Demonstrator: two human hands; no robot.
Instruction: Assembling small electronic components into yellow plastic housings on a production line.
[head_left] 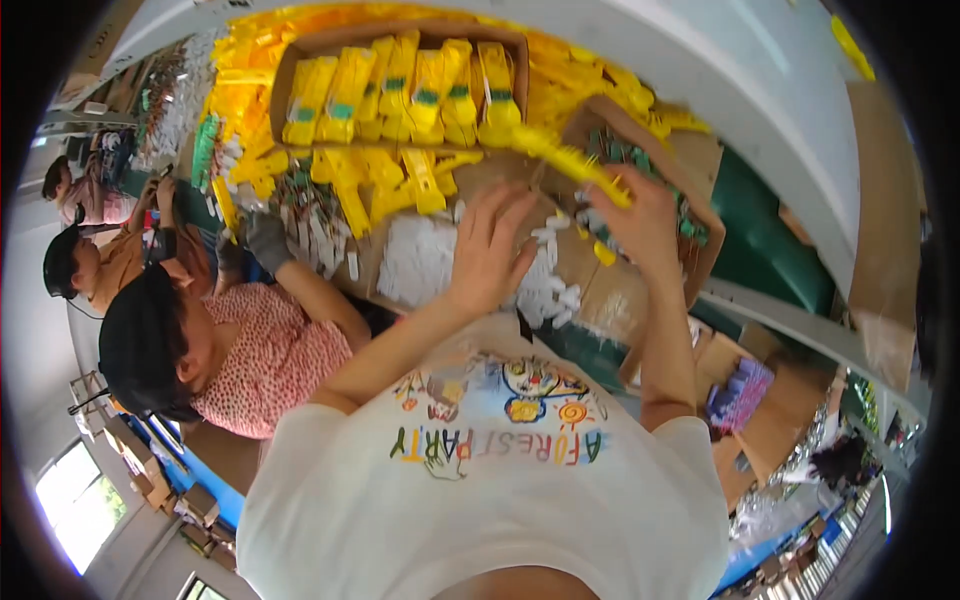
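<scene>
Left hand (pixel 493 240) hovers palm-down, fingers loosely spread, over the near side; whether anything lies beneath its palm I cannot tell. Right hand (pixel 634 215) pinches the lower end of a long yellow piece (pixel 555 155), whose long axis slants up and left, its far end pointing toward the large carton (pixel 522 72). That carton holds upright rows of yellow housings (pixel 428 88) with green parts. Right of the right hand, a smaller carton (pixel 712 228) contains small green and metallic parts. White pieces (pixel 415 262) lie left of the left hand; brown cardboard (pixel 605 288) shows below the right.
</scene>
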